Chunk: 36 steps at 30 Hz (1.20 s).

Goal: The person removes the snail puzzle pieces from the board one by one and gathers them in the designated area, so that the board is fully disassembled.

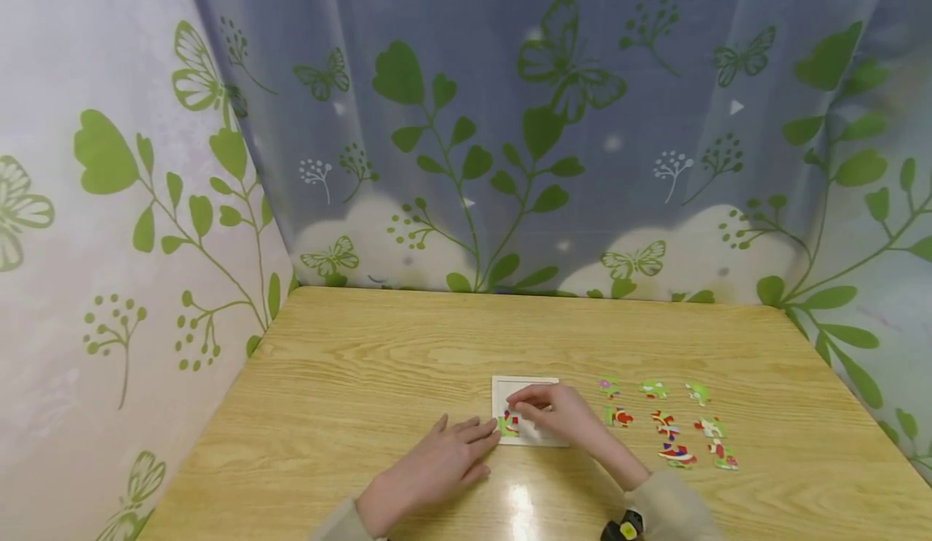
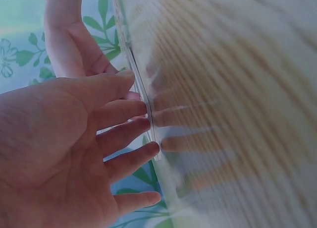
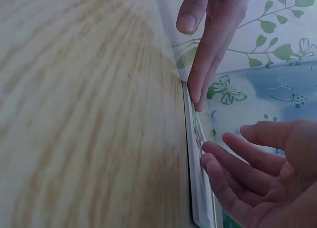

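Note:
A white square puzzle tray [image 1: 502, 392] lies flat on the table. In its lower left corner sit colourful jigsaw pieces [image 1: 509, 425] in green, red and blue. My left hand [image 1: 446, 460] rests palm down with straight, spread fingers, its fingertips at the tray's left edge. Over the tray hovers my right hand [image 1: 564, 416], its fingertips close to the placed pieces. The right wrist view shows this hand's fingers [image 3: 230, 163] loosely bent, with nothing visible between finger and thumb. Whether a fingertip touches a piece is hard to tell.
Several loose jigsaw pieces [image 1: 664, 425] lie in rough rows on the wooden table [image 1: 364, 347], right of the tray. A black strap with a yellow part [image 1: 624, 527] shows by the right sleeve. Leaf-and-butterfly curtains [image 1: 466, 137] hang behind and at both sides.

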Each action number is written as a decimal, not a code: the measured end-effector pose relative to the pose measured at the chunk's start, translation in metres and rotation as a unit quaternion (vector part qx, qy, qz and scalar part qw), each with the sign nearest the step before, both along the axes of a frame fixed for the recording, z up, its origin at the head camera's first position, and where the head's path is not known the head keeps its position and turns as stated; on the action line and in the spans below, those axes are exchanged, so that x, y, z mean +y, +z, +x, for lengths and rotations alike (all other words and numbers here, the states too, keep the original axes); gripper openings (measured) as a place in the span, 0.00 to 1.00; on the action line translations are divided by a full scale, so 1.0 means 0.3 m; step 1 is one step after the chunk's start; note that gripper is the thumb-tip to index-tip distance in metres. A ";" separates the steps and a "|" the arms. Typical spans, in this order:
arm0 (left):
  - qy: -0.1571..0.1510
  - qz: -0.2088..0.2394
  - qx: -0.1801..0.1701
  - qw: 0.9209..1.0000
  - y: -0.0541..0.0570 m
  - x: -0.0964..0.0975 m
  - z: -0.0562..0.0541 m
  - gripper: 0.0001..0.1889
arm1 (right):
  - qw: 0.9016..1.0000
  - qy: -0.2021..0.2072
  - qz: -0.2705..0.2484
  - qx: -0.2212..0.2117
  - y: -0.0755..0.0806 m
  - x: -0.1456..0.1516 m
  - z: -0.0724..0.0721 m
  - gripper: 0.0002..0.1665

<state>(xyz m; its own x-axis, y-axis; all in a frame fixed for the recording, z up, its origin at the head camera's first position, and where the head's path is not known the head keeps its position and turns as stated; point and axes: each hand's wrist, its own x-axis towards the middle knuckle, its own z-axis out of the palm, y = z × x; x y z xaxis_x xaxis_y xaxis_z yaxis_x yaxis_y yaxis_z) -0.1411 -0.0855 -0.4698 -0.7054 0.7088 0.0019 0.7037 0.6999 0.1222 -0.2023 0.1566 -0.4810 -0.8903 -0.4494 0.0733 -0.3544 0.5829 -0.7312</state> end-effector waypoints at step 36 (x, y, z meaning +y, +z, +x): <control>0.002 -0.001 0.007 1.000 0.014 0.013 -0.001 0.25 | 0.989 -0.059 -0.116 -0.073 -0.003 -0.020 -0.005 0.14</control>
